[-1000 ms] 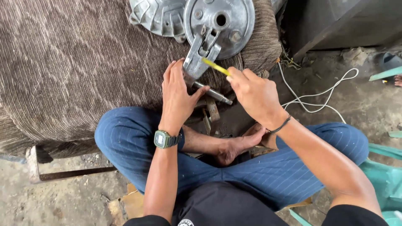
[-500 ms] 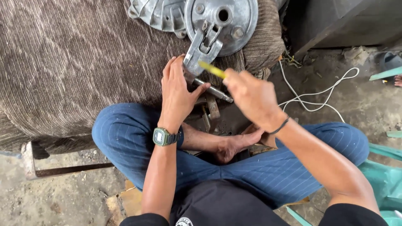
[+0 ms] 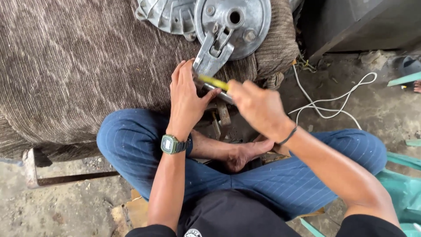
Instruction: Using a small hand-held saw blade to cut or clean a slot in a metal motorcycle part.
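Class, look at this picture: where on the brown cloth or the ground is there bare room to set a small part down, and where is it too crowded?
Bare: the wide brown cloth to the side of the left hand, and the concrete ground around the white cable. Crowded: the cloth's upper corner, where the round metal plate, the ribbed metal cover, both hands and the right hand with its yellow-handled tool bunch together.

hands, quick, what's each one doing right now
Left hand: open, fingers flat against the metal lever.
Right hand: closed around a yellow-handled tool.
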